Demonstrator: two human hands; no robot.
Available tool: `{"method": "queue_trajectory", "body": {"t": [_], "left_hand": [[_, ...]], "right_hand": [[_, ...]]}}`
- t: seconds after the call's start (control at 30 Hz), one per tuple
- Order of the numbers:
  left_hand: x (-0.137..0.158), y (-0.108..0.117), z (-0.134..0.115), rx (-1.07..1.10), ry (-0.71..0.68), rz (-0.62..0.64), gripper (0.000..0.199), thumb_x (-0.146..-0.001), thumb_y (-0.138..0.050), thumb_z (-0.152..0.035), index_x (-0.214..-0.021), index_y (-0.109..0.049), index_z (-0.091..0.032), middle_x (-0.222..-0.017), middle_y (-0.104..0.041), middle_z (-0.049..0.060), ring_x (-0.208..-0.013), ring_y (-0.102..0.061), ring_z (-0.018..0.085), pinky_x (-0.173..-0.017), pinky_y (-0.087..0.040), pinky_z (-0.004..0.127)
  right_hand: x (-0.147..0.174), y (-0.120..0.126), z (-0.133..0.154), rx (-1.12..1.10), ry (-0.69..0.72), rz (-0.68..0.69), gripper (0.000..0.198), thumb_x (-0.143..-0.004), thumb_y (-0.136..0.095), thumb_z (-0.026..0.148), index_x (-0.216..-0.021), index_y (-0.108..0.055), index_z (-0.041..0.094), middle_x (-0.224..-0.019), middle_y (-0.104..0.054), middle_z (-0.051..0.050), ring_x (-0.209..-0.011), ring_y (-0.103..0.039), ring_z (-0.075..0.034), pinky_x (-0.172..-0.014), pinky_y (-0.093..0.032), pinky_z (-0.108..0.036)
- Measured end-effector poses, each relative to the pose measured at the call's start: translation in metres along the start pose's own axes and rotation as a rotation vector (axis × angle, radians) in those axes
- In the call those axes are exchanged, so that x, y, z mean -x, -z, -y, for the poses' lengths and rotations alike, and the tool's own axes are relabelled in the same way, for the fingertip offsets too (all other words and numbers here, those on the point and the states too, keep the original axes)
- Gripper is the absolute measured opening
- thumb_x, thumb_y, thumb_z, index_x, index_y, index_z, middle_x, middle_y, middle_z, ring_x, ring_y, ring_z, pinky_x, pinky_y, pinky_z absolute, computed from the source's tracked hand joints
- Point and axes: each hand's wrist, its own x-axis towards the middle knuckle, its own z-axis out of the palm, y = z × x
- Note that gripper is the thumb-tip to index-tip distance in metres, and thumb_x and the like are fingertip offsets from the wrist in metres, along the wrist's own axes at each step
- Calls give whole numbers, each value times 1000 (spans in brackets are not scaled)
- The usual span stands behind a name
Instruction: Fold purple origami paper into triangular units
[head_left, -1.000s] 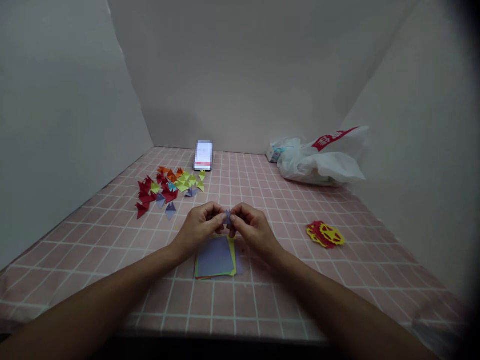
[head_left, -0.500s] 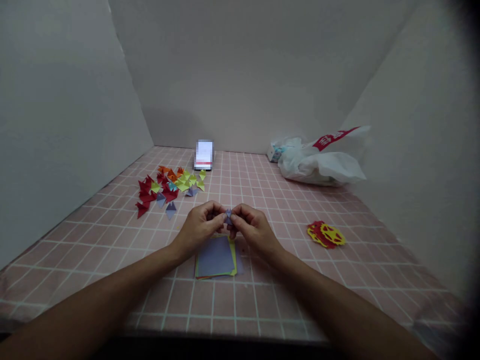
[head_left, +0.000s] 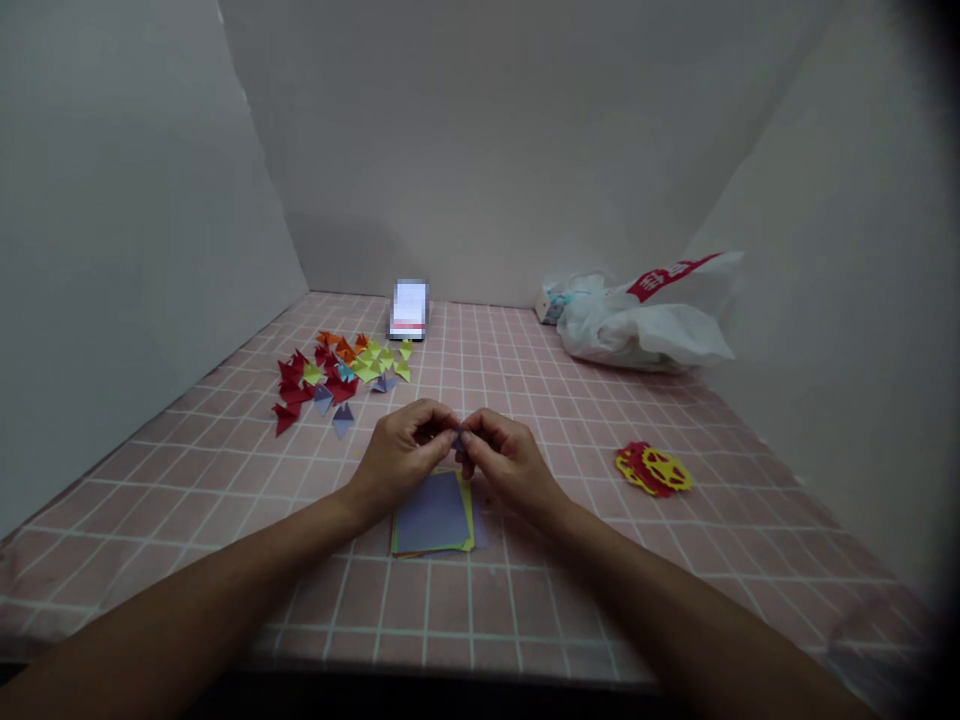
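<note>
A small purple folded paper piece [head_left: 458,441] is pinched between my two hands, mostly hidden by the fingertips. My left hand [head_left: 405,447] grips it from the left with thumb and fingers. From the right, my right hand [head_left: 506,455] pinches it in the same way, the two hands nearly touching. Just below them on the table lies a stack of square paper sheets [head_left: 430,515], purple on top with yellow and orange edges showing.
Several folded paper pieces [head_left: 341,386] in red, orange, yellow and purple lie at the left. Behind them stands a phone [head_left: 409,308]. A white plastic bag [head_left: 637,325] rests at the back right, and red and yellow cut-out shapes [head_left: 652,470] lie right of my hands.
My fingertips have closed in over the purple folded paper, so less of it shows. My hands stay in nearly the same place; the table things have not moved.
</note>
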Motion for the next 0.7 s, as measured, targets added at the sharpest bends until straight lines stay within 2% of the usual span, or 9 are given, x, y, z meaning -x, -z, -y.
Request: {"method": "queue_trajectory", "body": {"t": [0.23, 0.7], "left_hand": [[-1, 2, -3, 14, 18, 13, 6, -80, -62, -16, -83, -67, -17, -77, -67, 2, -71, -63, 14, -65, -51, 24], [-8, 10, -6, 217, 91, 147, 2, -76, -63, -17, -77, -64, -15, -69, -61, -2, -62, -58, 10, -60, -48, 22]], "right_hand": [[0, -1, -1, -98, -49, 23, 15, -86, -58, 29, -76, -56, 19, -66, -60, 2, -53, -58, -11, -53, -46, -26], [0, -1, -3, -331, -117, 77, 17, -83, -65, 32, -76, -57, 19, -62, -61, 3, -50, -58, -10, -52, -47, -23]]}}
